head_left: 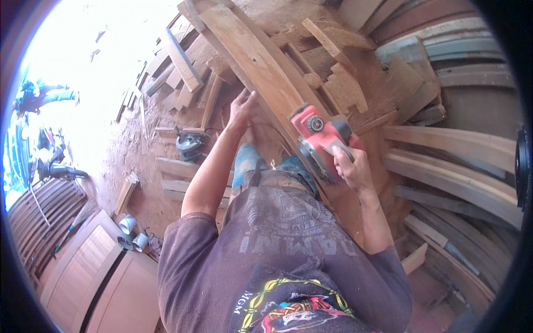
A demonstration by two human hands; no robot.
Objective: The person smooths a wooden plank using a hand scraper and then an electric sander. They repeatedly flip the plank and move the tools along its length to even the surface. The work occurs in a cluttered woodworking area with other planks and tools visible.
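Planing the curved plank (261,61): my right hand (351,166) wraps the red planer (322,139), left hand (242,108) seemingly pressed flat on the wood. Next needs a steady push.

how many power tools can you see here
2: a red planer on the curved plank, gripped by the right hand, and a circular saw on the ground left of the left hand. Others may be hidden.

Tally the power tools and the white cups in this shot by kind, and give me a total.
Red electric planer, under the right hand on the long curved plank: 1
Circular saw lying on the sawdust-covered ground: 1
White cups by the wooden door panel: 3
Total: 5
The left hand rests on the plank's edge.
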